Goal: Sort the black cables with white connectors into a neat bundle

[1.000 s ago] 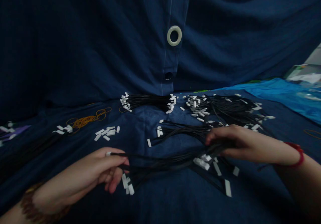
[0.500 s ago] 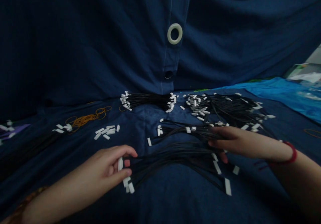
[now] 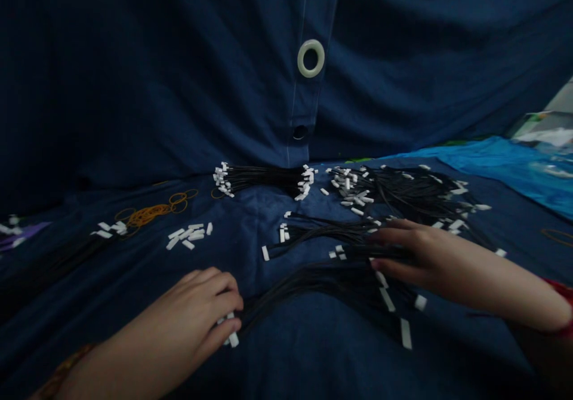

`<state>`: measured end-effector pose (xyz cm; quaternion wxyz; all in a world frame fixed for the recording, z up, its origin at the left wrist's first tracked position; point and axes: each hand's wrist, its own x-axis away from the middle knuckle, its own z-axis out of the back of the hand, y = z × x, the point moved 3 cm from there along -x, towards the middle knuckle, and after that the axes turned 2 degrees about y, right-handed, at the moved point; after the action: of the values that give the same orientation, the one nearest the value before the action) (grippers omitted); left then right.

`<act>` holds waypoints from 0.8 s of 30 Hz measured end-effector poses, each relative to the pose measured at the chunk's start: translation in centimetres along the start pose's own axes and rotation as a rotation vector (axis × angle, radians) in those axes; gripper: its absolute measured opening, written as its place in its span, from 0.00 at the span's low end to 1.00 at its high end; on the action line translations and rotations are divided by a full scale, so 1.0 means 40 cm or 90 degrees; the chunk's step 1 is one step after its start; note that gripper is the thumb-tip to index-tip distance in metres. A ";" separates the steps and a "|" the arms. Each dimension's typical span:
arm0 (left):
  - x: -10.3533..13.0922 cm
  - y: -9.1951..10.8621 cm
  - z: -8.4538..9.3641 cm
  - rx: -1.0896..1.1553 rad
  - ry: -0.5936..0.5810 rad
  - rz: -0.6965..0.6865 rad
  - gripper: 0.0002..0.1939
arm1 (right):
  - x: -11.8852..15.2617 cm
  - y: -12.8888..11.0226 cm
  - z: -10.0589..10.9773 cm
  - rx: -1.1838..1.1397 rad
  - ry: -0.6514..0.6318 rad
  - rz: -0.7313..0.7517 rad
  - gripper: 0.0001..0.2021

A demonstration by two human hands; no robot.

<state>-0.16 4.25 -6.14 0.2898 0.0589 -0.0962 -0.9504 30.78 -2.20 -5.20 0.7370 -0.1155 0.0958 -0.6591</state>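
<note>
In the front middle, a bunch of thin black cables (image 3: pixel 308 274) with white connectors arches over the blue cloth. My left hand (image 3: pixel 206 301) is closed round its left end; white connectors poke out below the fingertips. My right hand (image 3: pixel 416 254) has thumb and fingers round a few other black cables (image 3: pixel 358 251), whose white ends stick out to the left of the fingertips. Their far ends are hidden under the palm. Just behind my right fingertips lies another small group of cables (image 3: pixel 313 231). Loose right ends of the front bunch, with a white connector (image 3: pixel 405 333), rest below my right hand.
A neat cable bundle (image 3: pixel 268 176) lies at the back, with a tangled cable pile (image 3: pixel 403 191) right of it. To the left are orange rubber bands (image 3: pixel 150 214), loose white connectors (image 3: pixel 190 234) and more black cables (image 3: pixel 54 262). Blue plastic (image 3: pixel 505 161) lies at the far right.
My left hand has turned palm down and its fingers have closed over the connector end. My right hand has curled round a few cables, pulling them slightly toward me from the group behind.
</note>
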 end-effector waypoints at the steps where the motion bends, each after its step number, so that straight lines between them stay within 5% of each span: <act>1: -0.003 0.002 0.001 -0.003 -0.017 0.002 0.07 | 0.006 -0.016 0.003 -0.018 -0.002 0.011 0.16; 3: -0.008 0.011 0.003 -0.010 -0.034 0.013 0.08 | 0.014 -0.055 0.001 -0.082 -0.015 0.040 0.14; 9: -0.017 0.095 -0.004 0.096 0.064 0.042 0.19 | 0.021 -0.157 -0.051 -0.246 -0.001 0.119 0.09; 12: -0.021 0.121 -0.013 0.177 0.062 0.090 0.06 | 0.021 -0.176 -0.069 -0.258 0.005 0.142 0.09; 19: -0.019 0.046 0.051 0.184 0.156 0.186 0.09 | 0.027 -0.128 -0.017 -0.199 0.003 0.096 0.10; 24: -0.015 0.001 0.092 0.382 0.170 0.281 0.10 | 0.046 -0.080 0.015 -0.123 -0.001 0.093 0.08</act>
<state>-0.24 5.09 -2.52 0.4670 0.2422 -0.3415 -0.7789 28.14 -4.33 -3.64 0.7686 -0.1795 0.1667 -0.5910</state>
